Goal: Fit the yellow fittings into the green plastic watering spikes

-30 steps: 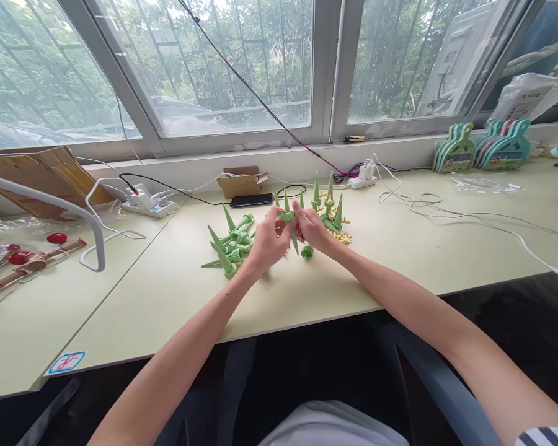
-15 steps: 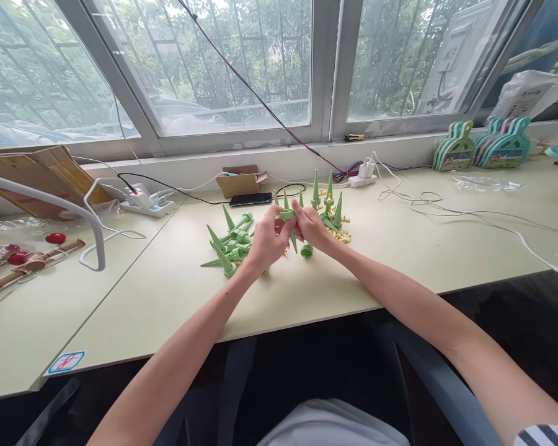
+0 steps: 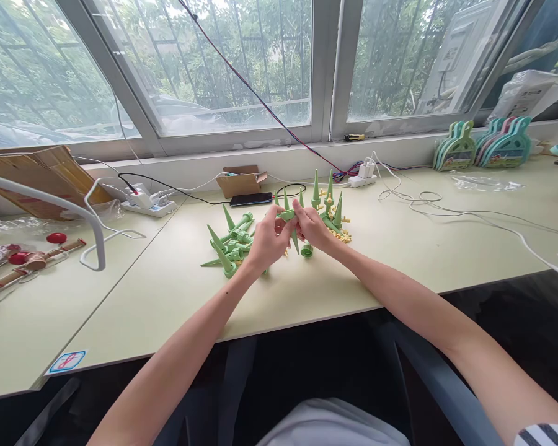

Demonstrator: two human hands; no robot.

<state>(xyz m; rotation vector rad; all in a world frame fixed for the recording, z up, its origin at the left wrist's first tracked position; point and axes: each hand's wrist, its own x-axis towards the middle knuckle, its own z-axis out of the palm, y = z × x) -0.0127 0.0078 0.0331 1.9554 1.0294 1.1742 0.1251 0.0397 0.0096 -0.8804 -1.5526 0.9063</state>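
Holding green plastic spike [image 3: 287, 215], tip down, between left hand [image 3: 270, 240] and right hand [image 3: 313, 228] | clamped by fingers near collar | apparently adjusting there | calling for steady grip, fine alignment

Two hands [image 3: 291, 232] holding a green spike [image 3: 296, 241] above a pale surface [image 3: 167, 297], green pieces [image 3: 235, 238] heaped at left, small yellow parts [image 3: 341, 235] at right, phone [image 3: 251, 200] behind.
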